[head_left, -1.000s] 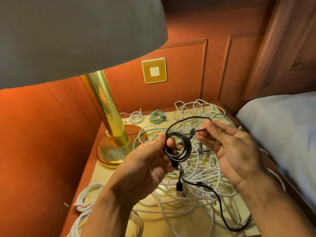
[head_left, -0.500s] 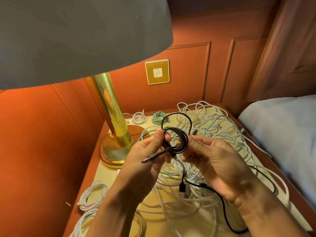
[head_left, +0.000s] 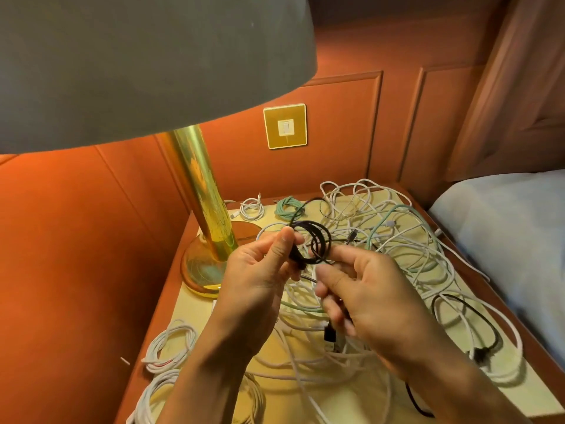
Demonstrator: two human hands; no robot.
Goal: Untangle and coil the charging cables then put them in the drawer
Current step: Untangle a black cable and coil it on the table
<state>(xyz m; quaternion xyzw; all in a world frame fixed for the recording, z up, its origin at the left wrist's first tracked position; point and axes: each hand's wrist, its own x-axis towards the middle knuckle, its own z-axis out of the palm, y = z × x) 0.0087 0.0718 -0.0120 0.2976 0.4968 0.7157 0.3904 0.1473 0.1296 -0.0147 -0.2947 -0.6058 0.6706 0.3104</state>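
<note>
A black cable (head_left: 316, 241) is wound into a small coil held above the bedside table (head_left: 195, 310). My left hand (head_left: 260, 276) pinches the coil's left side between thumb and fingers. My right hand (head_left: 367, 295) grips the loose black strand just below the coil, with a black plug (head_left: 329, 333) hanging under its fingers. Beneath both hands lies a tangle of white and green cables (head_left: 397, 240). No drawer is in view.
A brass lamp (head_left: 204, 209) stands at the table's back left, its shade filling the upper left. Coiled cables lie behind it, a white one (head_left: 252, 208) and a green one (head_left: 287, 206), with more white coils (head_left: 171, 347) at front left. A bed (head_left: 504, 228) borders the right.
My right hand has dropped from the coil's upper right to below it, pulling the loose black strand round. The coil has shifted slightly up and left in my left hand.
</note>
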